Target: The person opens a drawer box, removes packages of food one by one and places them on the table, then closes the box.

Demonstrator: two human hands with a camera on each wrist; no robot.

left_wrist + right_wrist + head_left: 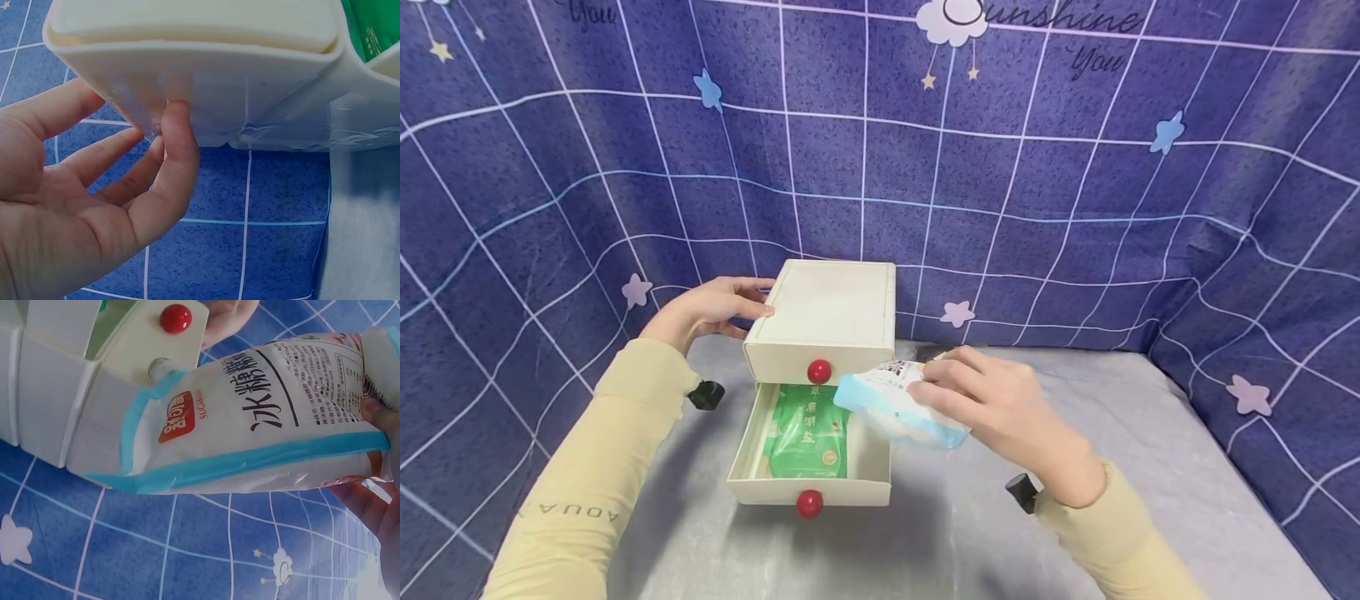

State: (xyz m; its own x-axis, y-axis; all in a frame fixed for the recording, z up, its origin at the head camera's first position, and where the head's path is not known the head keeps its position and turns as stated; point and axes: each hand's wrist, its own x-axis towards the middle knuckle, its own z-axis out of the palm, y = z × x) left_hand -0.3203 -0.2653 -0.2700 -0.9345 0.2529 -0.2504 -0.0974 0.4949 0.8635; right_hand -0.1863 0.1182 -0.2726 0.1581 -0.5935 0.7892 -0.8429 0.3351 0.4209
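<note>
A small cream-white drawer cabinet (831, 304) has two red-knobbed drawers. Its upper one is closed and the lower drawer (868, 492) is pulled out toward me. Inside that drawer lies a green salt packet (808, 437). My left hand (718, 304) rests its fingertips against the cabinet's left side, and the left wrist view shows those fingers (178, 131) on the smooth wall. A white and light-blue bag of rock sugar (250, 419) is gripped at one end by my right hand (992, 404). The bag tilts, its other end over the drawer's right side.
Grey cloth (1037, 550) covers the table. A blue curtain (1000, 208) with a white grid and stars stands behind and along both sides. The upper drawer's red knob (819, 372) sticks out above the lower drawer; another red knob (809, 504) is on the lower front.
</note>
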